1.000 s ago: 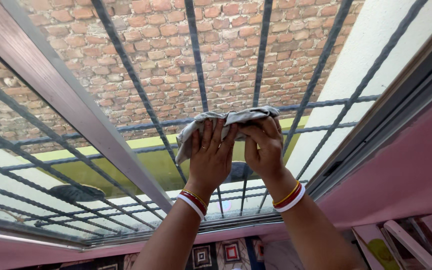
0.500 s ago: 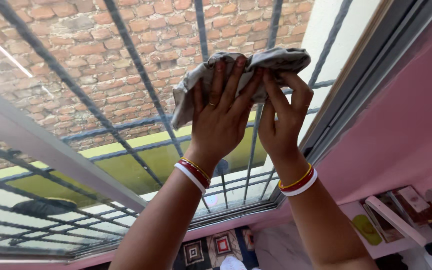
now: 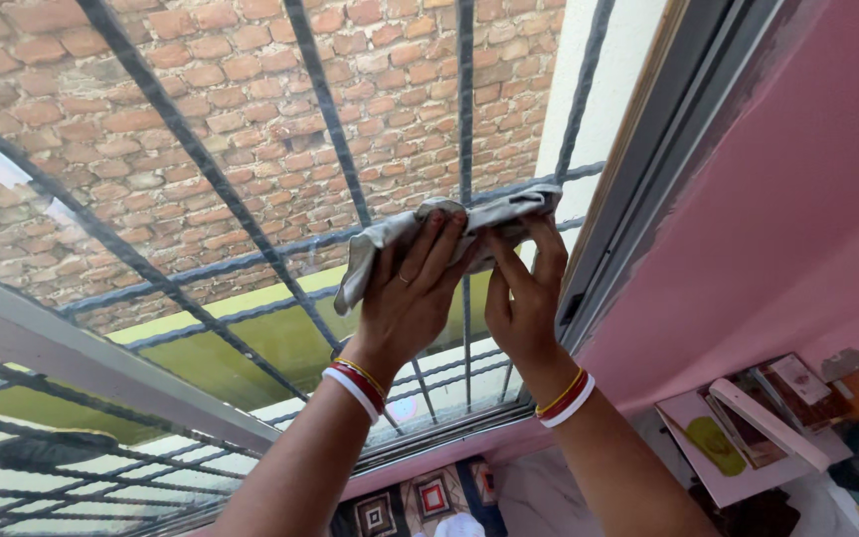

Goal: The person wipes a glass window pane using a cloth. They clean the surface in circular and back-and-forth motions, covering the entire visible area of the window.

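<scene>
Both hands press a crumpled grey cloth (image 3: 439,234) flat against the window pane (image 3: 251,129), near the pane's right edge. The left hand (image 3: 410,298) lies spread over the cloth's lower half, fingers straight and pushing it onto the glass rather than closing round it; a ring shows on one finger. The right hand (image 3: 522,298), just beside it, pinches the cloth's right end between thumb and fingertips, so that end is gripped. Red, white and yellow bangles (image 3: 355,383) sit on both wrists.

Behind the glass, directly beyond the cloth, run dark twisted grille bars (image 3: 325,109), and beyond them a red brick wall (image 3: 201,60). To the right of the grip stands the grey metal window frame (image 3: 638,169), then a pink wall (image 3: 807,199).

As to progress, the pane around the cloth looks clear enough to see through sharply. I judge the wiping is at work in the middle right part of the pane; whether the glass to the left of the hands, past the slanting frame bar (image 3: 82,358), is wiped cannot be told.

Below and right of the right wrist lies a clutter of flat things on a shelf (image 3: 748,467): a pale pink flat card with a yellow-green oval patch (image 3: 713,445), and small packets too blurred to tell. Below the forearms, patterned square tiles (image 3: 405,507) show.
</scene>
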